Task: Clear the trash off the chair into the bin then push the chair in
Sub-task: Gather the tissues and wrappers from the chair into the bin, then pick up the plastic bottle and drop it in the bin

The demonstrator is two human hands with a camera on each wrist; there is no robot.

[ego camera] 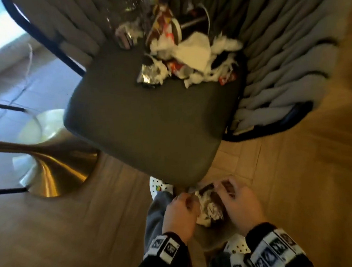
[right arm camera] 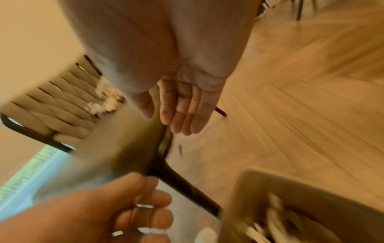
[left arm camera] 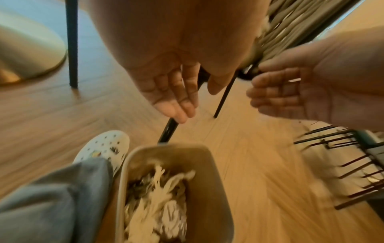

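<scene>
Now | left hand (left arm camera: 166,92) and right hand (right arm camera: 187,108) slack-fingered, holding nothing, above bin (left arm camera: 218,189) | trash (ego camera: 187,57) on chair (ego camera: 148,125)

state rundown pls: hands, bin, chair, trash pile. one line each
left hand: open, fingers straight, holding nothing, above the bin
right hand: open, empty, above the bin
bin: upright on the floor, partly filled with crumpled paper and wrappers
chair: not pushed in, seat front bare
trash pile: on the seat near the backrest, wrappers and tissue not yet cleared
</scene>
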